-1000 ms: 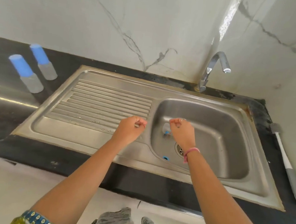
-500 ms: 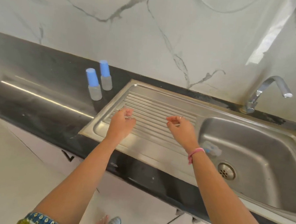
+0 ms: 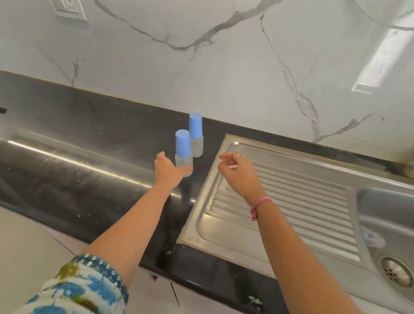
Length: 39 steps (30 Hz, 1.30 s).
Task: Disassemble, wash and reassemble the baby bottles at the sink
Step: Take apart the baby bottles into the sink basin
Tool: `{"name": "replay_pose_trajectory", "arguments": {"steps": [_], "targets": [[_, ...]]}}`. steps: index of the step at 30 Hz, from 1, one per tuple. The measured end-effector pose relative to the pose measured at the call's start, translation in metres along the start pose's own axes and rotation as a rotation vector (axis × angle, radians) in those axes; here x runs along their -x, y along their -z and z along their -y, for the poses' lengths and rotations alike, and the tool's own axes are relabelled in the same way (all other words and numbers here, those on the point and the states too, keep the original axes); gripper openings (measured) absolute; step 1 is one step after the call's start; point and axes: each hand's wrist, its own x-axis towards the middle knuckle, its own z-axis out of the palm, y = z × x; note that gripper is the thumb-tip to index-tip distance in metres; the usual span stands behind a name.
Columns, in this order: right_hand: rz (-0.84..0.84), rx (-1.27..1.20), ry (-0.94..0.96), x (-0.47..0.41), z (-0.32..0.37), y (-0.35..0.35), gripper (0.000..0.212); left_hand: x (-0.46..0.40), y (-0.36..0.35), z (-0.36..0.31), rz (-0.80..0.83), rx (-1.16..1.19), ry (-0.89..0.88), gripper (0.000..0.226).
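**Reaching for the next bottle**

Two capped bottles stand on the desk (image 3: 72,168) left of the sink (image 3: 294,242). The left hand (image 3: 170,172) reaches the near bottle (image 3: 184,152), its grip seemingly around the base, though fingers are hidden. The right hand (image 3: 240,174) hovers loosely curled, holding nothing. Best grasp low on the body, lifting straight to spare the far bottle (image 3: 196,135).
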Motion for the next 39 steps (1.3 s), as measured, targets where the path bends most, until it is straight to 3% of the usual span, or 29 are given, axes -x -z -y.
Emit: {"name": "replay_pose_trajectory", "arguments": {"steps": [7,13,16,19,23,29,32,35,37,39], "targets": [[0.009,0.049,0.031,-0.031,0.025,-0.014,0.022,-0.045,-0.005,-0.007,0.134,-0.029,0.002,0.103],[0.082,0.079,0.046,-0.036,0.033,-0.016,0.037,-0.039,-0.016,0.006,0.170,-0.095,-0.133,0.056],[0.067,0.106,0.015,-0.033,0.030,-0.007,0.060,-0.014,-0.020,0.000,0.181,-0.109,-0.289,0.045],[0.109,0.112,-0.094,-0.023,0.036,0.013,0.077,0.013,-0.023,-0.009,0.197,-0.115,-0.429,0.052],[0.241,0.235,-0.244,-0.006,0.037,0.053,0.071,0.048,-0.031,-0.023,0.261,-0.131,-0.584,0.056],[0.278,0.246,-0.083,0.052,0.015,0.133,0.026,0.094,-0.056,-0.045,0.500,-0.190,-0.647,0.057],[0.359,0.335,0.045,0.083,0.001,0.173,0.035,0.126,-0.076,-0.059,0.678,-0.209,-0.610,0.053],[0.443,0.262,0.063,0.111,-0.012,0.211,0.040,0.158,-0.100,-0.071,0.859,-0.188,-0.508,0.046],[0.468,0.241,-0.020,0.128,-0.022,0.241,0.056,0.182,-0.123,-0.079,0.864,-0.204,-0.532,0.050],[0.449,0.233,-0.213,0.144,-0.035,0.267,0.064,0.205,-0.145,-0.088,0.731,-0.288,-0.665,0.058]]}}
